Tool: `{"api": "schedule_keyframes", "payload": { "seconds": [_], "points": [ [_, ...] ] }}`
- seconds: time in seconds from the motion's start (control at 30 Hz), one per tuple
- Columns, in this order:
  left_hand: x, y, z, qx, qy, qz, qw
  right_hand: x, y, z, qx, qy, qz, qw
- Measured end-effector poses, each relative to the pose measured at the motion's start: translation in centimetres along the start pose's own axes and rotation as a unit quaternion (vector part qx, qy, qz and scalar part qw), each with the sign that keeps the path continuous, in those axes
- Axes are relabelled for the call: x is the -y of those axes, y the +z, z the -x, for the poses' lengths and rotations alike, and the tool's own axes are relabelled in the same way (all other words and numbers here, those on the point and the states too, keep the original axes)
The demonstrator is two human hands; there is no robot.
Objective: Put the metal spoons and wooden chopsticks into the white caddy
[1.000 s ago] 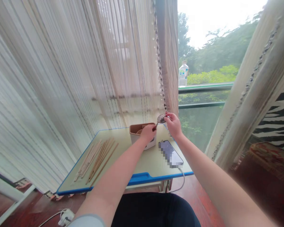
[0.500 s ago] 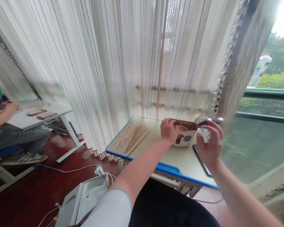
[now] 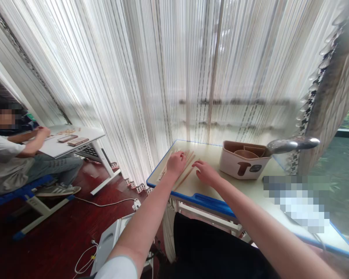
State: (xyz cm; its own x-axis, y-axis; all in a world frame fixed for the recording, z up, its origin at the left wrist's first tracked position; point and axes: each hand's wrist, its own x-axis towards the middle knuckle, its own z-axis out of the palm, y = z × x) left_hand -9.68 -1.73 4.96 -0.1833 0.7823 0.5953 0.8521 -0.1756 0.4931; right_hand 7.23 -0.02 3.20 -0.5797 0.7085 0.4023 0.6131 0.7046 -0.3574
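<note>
- Left hand [image 3: 176, 164]: fingers curled, about half closed, over the sticks [image 3: 184, 178]. Cannot tell whether any stick is gripped under it.
- Right hand [image 3: 206, 173]: loosely open, fingers bent, nothing seen in it; fingertips just beside the loose stick nearest it. Contact cannot be confirmed.
- Sticks: flat on the table [image 3: 209, 151], under and beside the left hand, some between the two hands.
- Risk, judged: sticks could roll or fan out, being thin, loose and perhaps round. Cause: an uneven squeeze, or the hands closing at different moments.
- Risk, judged: near ends could slip over the table's edge, which runs close on the wearer's side of both hands. Cause: a sweep towards the body.
- Risk, judged: spoons [image 3: 280, 146] could tip or drop; they jut past the rim of the bin [image 3: 232, 166], to the right of the right hand. Cause: a knock from the right arm.
- Count, hands: two.
- Count, sticks: several; exact number not readable, left hand covers part.
- Count, bin: one, upright, well clear of the left hand.
- Count, spoons: two rounded metal heads seen.
- Count, beyond the left hand: one co-worker [image 3: 6, 155], one desk [image 3: 54, 149], two flat cases [image 3: 68, 138] on it.
</note>
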Motion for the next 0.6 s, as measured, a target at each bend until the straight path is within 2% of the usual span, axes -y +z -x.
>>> {"api": "schedule_keyframes", "payload": {
  "seconds": [0.03,0.1,0.23,0.3,0.43,0.6],
  "points": [
    [0.4,-0.1,-0.1,-0.003,0.008,0.01,1.0,-0.3,0.6,-0.6,0.021,-0.001,0.02,1.0],
    [1.3,-0.1,0.0,-0.012,0.007,0.034,0.999,-0.9,1.6,-1.3,0.022,0.003,0.04,0.999],
    [3.5,0.1,0.5,-0.085,-0.088,0.084,0.989,-2.0,2.7,-1.4,-0.002,0.025,0.012,1.0],
    [4.5,0.3,0.7,-0.101,-0.098,0.117,0.983,-2.5,2.8,-1.2,-0.006,0.028,0.002,1.0],
    [5.2,0.7,1.0,-0.085,-0.1,0.158,0.979,-2.8,2.6,-1.0,-0.014,0.044,0.003,0.999],
    [4.4,1.2,1.7,-0.009,-0.045,0.174,0.984,-2.8,2.5,-0.9,-0.034,0.165,0.052,0.984]
  ]
}}
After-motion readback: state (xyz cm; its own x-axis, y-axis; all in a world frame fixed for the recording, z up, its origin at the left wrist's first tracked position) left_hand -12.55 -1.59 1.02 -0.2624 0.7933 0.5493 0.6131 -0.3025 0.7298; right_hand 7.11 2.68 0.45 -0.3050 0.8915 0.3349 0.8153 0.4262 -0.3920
